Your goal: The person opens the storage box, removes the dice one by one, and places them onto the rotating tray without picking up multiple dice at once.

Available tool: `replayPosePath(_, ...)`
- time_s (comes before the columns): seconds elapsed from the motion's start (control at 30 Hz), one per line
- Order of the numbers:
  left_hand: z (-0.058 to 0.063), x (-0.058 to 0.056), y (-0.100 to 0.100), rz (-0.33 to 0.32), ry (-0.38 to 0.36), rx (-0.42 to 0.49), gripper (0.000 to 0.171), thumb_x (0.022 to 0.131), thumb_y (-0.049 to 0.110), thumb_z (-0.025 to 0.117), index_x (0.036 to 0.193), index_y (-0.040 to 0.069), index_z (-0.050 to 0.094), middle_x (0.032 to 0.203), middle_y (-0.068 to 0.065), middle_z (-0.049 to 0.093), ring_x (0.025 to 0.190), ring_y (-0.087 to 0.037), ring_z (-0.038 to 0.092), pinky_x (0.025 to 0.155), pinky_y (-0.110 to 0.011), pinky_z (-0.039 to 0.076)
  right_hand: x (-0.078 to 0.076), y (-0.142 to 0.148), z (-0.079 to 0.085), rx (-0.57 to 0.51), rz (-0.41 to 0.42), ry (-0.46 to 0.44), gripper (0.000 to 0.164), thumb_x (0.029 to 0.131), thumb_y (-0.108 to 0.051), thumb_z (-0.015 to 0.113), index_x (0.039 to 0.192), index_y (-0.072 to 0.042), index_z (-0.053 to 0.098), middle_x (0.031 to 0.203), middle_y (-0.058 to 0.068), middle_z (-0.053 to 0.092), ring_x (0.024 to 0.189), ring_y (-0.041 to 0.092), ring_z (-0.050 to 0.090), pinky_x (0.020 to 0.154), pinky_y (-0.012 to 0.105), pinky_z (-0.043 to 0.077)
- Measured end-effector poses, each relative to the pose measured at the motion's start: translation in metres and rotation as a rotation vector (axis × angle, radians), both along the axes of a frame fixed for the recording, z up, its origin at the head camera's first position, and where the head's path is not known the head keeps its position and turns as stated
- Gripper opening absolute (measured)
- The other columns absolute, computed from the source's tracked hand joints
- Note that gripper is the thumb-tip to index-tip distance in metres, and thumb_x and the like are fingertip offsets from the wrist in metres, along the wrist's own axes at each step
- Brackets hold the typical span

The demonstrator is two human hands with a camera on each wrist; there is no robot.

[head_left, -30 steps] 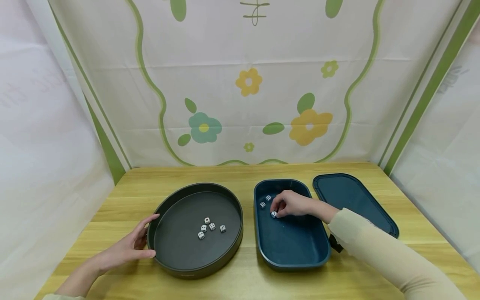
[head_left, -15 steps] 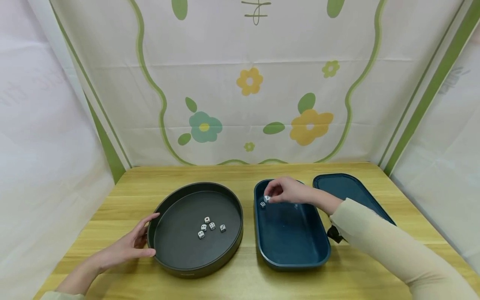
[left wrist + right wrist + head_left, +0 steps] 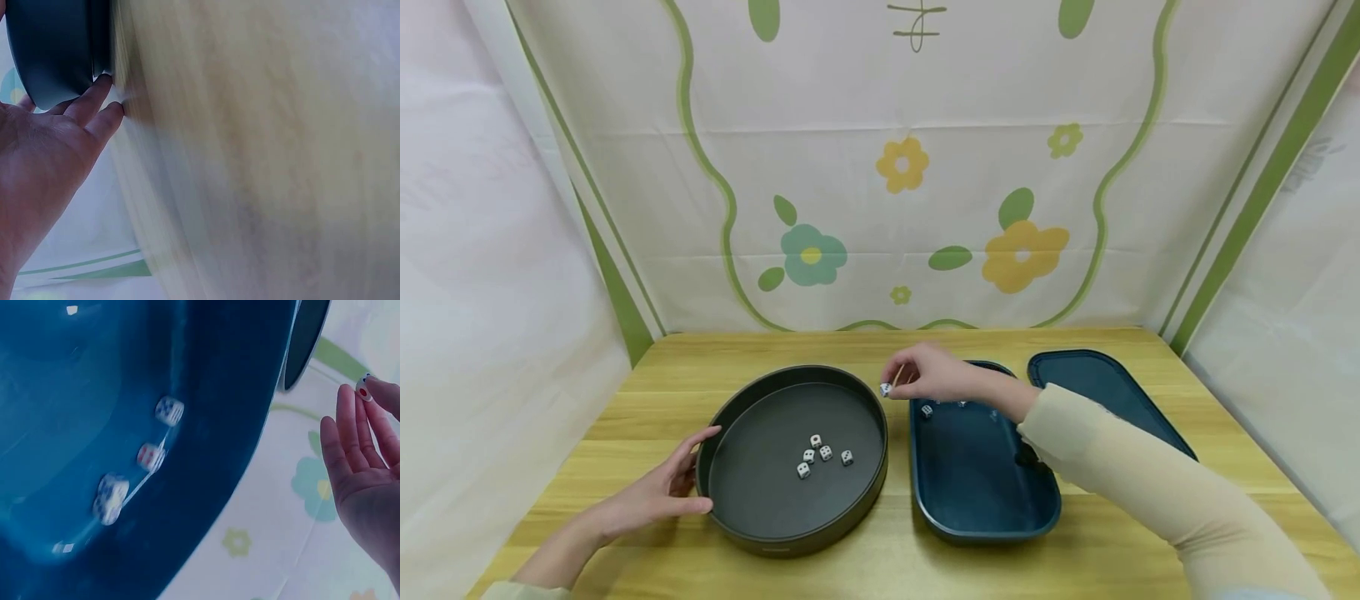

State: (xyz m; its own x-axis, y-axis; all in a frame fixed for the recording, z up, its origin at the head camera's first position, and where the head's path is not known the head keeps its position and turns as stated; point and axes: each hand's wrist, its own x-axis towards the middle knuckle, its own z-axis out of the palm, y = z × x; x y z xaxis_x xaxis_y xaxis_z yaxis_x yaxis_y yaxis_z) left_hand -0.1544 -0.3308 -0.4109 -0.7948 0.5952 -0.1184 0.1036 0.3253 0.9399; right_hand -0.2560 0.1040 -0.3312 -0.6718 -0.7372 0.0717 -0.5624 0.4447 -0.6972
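Note:
My right hand [image 3: 928, 372] pinches a white die [image 3: 885, 389] between thumb and fingertips, above the gap between the round dark pan [image 3: 760, 500] and the blue rectangular tub [image 3: 981, 492]. In the right wrist view this die [image 3: 364, 390] shows a red pip. Several dice [image 3: 169, 410] lie near the tub's wall, blurred there and partly hidden by the hand in the head view. Inside the pan, several white dice [image 3: 826, 452] sit loosely grouped right of centre. My left hand [image 3: 651, 492] rests against the pan's left side, fingers spread, fingertips at the rim and wall.
A dark blue lid [image 3: 1097, 379] lies flat on the wooden table [image 3: 647, 400], right of the tub and partly behind the right sleeve [image 3: 1120, 450]. White flowered cloth [image 3: 850, 167] hangs behind the table, with more cloth along both sides.
My right hand has lifted a die out of the tub and carried it left toward the pan. The left hand and the dice in the pan stay put.

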Motion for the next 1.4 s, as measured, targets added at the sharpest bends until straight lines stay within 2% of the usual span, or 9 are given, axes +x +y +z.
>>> replayPosePath(0.13, 0.0, 0.001, 0.0, 0.002, 0.003, -0.005, 0.085, 0.095, 0.003, 0.059, 0.155, 0.011, -0.001, 0.147, -0.045, 0.006, 0.125, 0.004, 0.039, 0.094, -0.017, 0.038, 0.0, -0.019, -0.009, -0.007, 0.028, -0.015, 0.01, 0.091, -0.01, 0.069, 0.101, -0.01, 0.071, 0.093, -0.006, 0.067, 0.084, 0.009, 0.063, 0.077, 0.025, 0.051)
replayPosePath(0.23, 0.001, 0.003, 0.0, 0.004, 0.002, -0.011, 0.085, 0.095, 0.003, 0.059, 0.155, 0.01, -0.002, 0.147, -0.044, 0.005, 0.136, -0.023, 0.031, 0.095, -0.016, 0.037, 0.002, -0.034, -0.017, -0.001, 0.023, -0.026, 0.01, 0.091, -0.011, 0.069, 0.101, -0.011, 0.071, 0.092, -0.007, 0.066, 0.083, 0.007, 0.062, 0.076, 0.024, 0.051)
replayPosePath(0.27, 0.002, 0.003, 0.0, 0.005, 0.002, -0.013, 0.085, 0.096, 0.003, 0.059, 0.155, 0.01, -0.002, 0.148, -0.044, 0.005, 0.136, -0.024, 0.031, 0.095, -0.016, 0.037, 0.002, -0.039, -0.019, -0.004, 0.024, -0.028, 0.01, 0.091, -0.011, 0.07, 0.101, -0.011, 0.071, 0.092, -0.007, 0.066, 0.082, 0.007, 0.062, 0.076, 0.024, 0.051)
replayPosePath(0.37, 0.002, 0.004, 0.0, 0.004, -0.002, -0.008, 0.085, 0.096, 0.003, 0.058, 0.155, 0.01, -0.002, 0.147, -0.045, 0.006, 0.136, -0.02, 0.033, 0.095, -0.016, 0.037, 0.003, -0.052, -0.026, 0.004, 0.013, -0.015, 0.009, 0.091, -0.011, 0.07, 0.099, -0.013, 0.071, 0.089, -0.009, 0.066, 0.08, 0.006, 0.061, 0.073, 0.024, 0.05)
replayPosePath(0.5, 0.003, 0.004, -0.001, 0.003, -0.007, 0.009, 0.085, 0.095, 0.003, 0.058, 0.155, 0.01, -0.002, 0.147, -0.045, 0.006, 0.123, 0.009, 0.038, 0.095, -0.016, 0.037, 0.001, -0.068, -0.032, 0.04, 0.004, 0.009, 0.007, 0.09, -0.013, 0.071, 0.096, -0.015, 0.07, 0.086, -0.01, 0.065, 0.078, 0.005, 0.059, 0.072, 0.023, 0.05)
replayPosePath(0.67, 0.003, 0.004, 0.0, 0.007, 0.012, 0.002, 0.085, 0.095, 0.002, 0.058, 0.155, 0.01, -0.001, 0.147, -0.045, 0.007, 0.123, 0.005, 0.041, 0.094, -0.019, 0.04, -0.001, -0.082, -0.038, 0.092, -0.002, 0.009, 0.006, 0.089, -0.013, 0.073, 0.094, -0.015, 0.07, 0.085, -0.01, 0.065, 0.077, 0.006, 0.058, 0.071, 0.022, 0.048)
replayPosePath(0.87, 0.002, 0.004, 0.0, 0.014, 0.039, -0.021, 0.084, 0.095, 0.003, 0.059, 0.155, 0.009, 0.0, 0.146, -0.045, 0.012, 0.128, -0.017, 0.042, 0.093, -0.022, 0.042, -0.001, -0.089, -0.046, 0.129, 0.013, -0.031, 0.007, 0.089, -0.012, 0.073, 0.095, -0.015, 0.071, 0.086, -0.01, 0.064, 0.078, 0.005, 0.058, 0.072, 0.021, 0.048)
replayPosePath(1.13, 0.003, 0.004, -0.001, 0.007, 0.031, -0.009, 0.085, 0.095, 0.002, 0.059, 0.155, 0.008, -0.001, 0.145, -0.046, 0.009, 0.121, 0.006, 0.041, 0.093, -0.02, 0.041, -0.001, -0.087, -0.045, 0.071, 0.034, -0.057, 0.014, 0.089, -0.009, 0.072, 0.102, -0.005, 0.071, 0.093, -0.004, 0.067, 0.081, 0.006, 0.06, 0.074, 0.021, 0.049)
replayPosePath(1.4, 0.001, 0.004, -0.001, 0.004, 0.012, -0.001, 0.085, 0.095, 0.002, 0.059, 0.155, 0.01, -0.001, 0.147, -0.044, 0.005, 0.126, 0.005, 0.037, 0.095, -0.016, 0.037, 0.002, -0.064, -0.027, 0.018, 0.026, -0.073, 0.015, 0.09, -0.009, 0.07, 0.104, -0.004, 0.07, 0.092, -0.005, 0.066, 0.082, 0.008, 0.06, 0.074, 0.024, 0.05)
